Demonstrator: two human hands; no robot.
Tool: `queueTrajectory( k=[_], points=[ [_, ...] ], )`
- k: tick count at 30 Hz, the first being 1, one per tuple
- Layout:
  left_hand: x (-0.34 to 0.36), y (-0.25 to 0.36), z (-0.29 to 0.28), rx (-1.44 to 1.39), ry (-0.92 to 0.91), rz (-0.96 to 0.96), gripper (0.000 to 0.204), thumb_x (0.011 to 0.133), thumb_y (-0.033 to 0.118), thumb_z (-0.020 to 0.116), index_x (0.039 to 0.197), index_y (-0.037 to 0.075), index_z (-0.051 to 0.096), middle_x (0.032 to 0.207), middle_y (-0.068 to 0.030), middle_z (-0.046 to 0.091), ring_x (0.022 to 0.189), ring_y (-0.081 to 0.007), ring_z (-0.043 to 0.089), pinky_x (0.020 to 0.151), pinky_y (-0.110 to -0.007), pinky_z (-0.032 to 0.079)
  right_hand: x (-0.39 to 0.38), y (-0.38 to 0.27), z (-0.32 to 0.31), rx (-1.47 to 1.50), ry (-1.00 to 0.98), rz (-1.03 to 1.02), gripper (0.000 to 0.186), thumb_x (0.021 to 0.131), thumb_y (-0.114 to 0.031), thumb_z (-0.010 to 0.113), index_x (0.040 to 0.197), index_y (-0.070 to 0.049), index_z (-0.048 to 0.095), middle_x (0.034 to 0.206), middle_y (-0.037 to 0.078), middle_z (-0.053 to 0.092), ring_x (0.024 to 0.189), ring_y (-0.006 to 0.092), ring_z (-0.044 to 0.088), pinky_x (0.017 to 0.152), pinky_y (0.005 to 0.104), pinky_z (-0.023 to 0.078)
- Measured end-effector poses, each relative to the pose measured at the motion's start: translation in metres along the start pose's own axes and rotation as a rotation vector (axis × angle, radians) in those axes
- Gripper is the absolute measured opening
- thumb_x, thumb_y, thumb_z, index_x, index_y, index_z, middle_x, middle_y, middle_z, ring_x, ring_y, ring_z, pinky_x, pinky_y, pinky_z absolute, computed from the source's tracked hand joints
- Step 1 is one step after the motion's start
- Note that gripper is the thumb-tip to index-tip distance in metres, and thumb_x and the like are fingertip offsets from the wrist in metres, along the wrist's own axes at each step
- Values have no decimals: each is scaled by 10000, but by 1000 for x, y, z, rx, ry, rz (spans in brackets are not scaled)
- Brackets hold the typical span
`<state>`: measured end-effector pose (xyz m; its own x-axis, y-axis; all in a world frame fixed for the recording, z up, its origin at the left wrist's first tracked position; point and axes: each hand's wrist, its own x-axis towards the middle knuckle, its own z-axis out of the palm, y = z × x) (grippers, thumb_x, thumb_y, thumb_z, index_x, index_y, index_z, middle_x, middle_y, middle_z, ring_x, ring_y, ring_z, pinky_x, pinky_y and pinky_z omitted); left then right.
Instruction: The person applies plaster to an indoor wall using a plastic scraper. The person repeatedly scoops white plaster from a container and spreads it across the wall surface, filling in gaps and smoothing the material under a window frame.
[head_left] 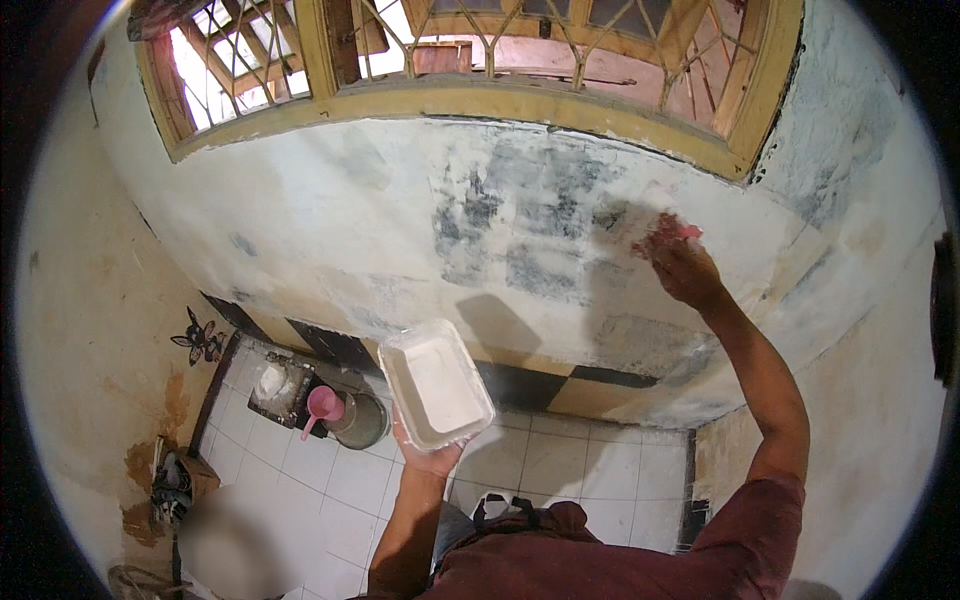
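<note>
My left hand (433,455) supports a pale rectangular tub (484,412) from below, tilted toward the wall. A smooth white paste (437,385) lies inside it. My right hand (688,277) is raised at the wall, its fingers closed around a reddish putty scraper (664,232) smeared with white. The scraper is up against the wall or very near it; its exact outline is hard to make out. White coating and dark grey patches (560,185) cover the wall (330,220) beside and left of my right hand.
Above the wall is a yellow-framed window (560,112) with metal grilles. On the tiled floor (335,525), at left, stand a bucket (362,422) with a pink dipper (322,403) and a crusted container of white material (272,381). A blurred round shape (235,545) is at lower left.
</note>
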<state>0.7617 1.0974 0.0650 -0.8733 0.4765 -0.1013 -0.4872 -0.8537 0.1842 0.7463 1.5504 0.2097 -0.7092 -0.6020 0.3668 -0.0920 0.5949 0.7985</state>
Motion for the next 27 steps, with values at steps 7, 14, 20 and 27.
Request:
queueTrajectory(
  k=[7, 14, 20, 27],
  points=[
    [-7, 0, -5, 10, -39, -3, 635, 916, 556, 445, 1423, 174, 468, 1374, -107, 557, 1225, -361, 566, 943, -639, 477, 169, -82, 32, 296, 363, -134, 330, 780, -179, 647, 1086, -58, 665, 1068, 36, 606, 1010, 216, 580, 794, 350, 515],
    [-16, 7, -19, 1, 76, 107, 642, 926, 531, 438, 1450, 158, 437, 1404, -115, 533, 1253, -365, 546, 985, -645, 449, 289, -149, 28, 259, 413, -239, 346, 740, -187, 633, 1051, -41, 675, 1015, 9, 595, 987, 177, 569, 794, 297, 494],
    [-17, 11, -17, -1, 39, 84, 624, 948, 499, 403, 1465, 148, 417, 1431, -128, 506, 1271, -384, 526, 1003, -676, 417, 130, -65, 100, 454, 474, -203, 416, 768, -154, 627, 1163, -27, 655, 1165, 39, 617, 1148, 207, 552, 1006, 353, 423],
    [-9, 6, -11, -44, -6, 3, 652, 941, 531, 396, 1466, 144, 414, 1428, -141, 505, 1273, -384, 523, 1022, -666, 405, -38, -11, 20, 49, 105, 23, 381, 819, -103, 650, 1199, -70, 646, 1168, 17, 610, 1137, 196, 541, 947, 368, 463]
  ],
)
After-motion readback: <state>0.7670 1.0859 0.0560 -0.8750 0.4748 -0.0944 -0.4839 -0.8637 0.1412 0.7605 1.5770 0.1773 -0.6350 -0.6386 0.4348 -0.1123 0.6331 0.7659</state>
